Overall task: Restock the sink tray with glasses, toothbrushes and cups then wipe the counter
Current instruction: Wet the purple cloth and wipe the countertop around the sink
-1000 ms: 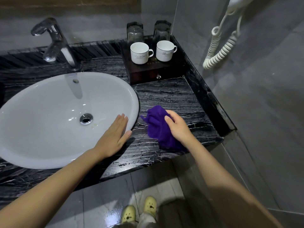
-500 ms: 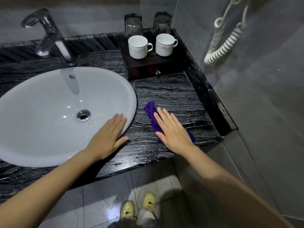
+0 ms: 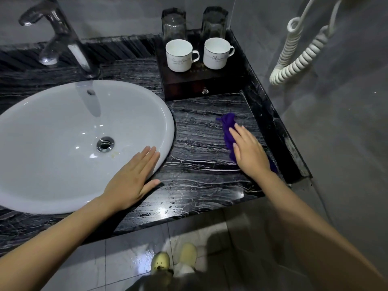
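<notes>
Purple cloth (image 3: 227, 131) is soft, light, bunches easily, so best handled w/ a flat palm pressing it down, not a pinch. Right hand (image 3: 248, 152) does just that: fingers spread flat on top, grip not clenched, cloth pinned btwn palm and tabletop (image 3: 201, 164), its front end poking out past the fingertips toward the tray (image 3: 201, 85). Left hand (image 3: 134, 181) lies open, holding nothing, on the sink (image 3: 63, 133) rim. Cups (image 3: 179, 55) and glasses (image 3: 174, 24) already on the tray, fragile, well apart from the cloth

A hotel-style bathroom. White basin (image 3: 63, 143) sunk in black marble table (image 3: 205, 164), chrome tap (image 3: 56, 36). Tray (image 3: 201, 80) with 2 cups (image 3: 180, 55) and 2 glasses (image 3: 174, 24), tiled floor (image 3: 117, 259).
</notes>
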`<state>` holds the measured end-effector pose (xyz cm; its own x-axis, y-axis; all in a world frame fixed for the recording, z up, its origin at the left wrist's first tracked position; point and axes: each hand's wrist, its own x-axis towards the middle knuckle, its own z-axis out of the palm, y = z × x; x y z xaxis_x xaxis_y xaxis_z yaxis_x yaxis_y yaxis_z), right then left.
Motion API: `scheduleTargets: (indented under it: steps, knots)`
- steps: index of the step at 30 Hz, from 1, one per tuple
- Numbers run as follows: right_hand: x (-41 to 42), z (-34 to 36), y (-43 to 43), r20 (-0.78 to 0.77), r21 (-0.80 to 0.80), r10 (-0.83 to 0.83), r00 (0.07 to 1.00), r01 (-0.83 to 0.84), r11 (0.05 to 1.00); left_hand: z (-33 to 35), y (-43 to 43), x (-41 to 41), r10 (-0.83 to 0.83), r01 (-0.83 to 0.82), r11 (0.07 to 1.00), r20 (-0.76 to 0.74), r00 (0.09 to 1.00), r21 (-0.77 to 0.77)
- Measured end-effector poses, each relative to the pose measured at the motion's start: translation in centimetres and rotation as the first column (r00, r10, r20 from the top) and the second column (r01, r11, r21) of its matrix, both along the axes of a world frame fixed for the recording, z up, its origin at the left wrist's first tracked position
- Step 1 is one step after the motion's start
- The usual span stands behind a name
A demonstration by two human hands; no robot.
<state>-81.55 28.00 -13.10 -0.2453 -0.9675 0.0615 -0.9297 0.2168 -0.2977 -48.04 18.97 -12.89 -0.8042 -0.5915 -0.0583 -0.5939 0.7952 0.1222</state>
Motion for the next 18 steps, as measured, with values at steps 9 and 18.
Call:
scheduleTargets:
  steps: [9, 18]
  knots:
    - [2.7, 0.0, -1.7, 0.039, 0.015, 0.234, 0.972, -0.234, 0.972, 0.2, 0.1, -0.1, -0.005, 0.005, 1.0, 0.005, 1.0, -0.016]
    - [5.1, 0.1, 5.0, 0.065, 0.009, 0.151, 0.986, -0.151, 0.988, 0.0, -0.1, 0.2, -0.026, 0.026, 1.0, -0.003, 1.0, -0.015]
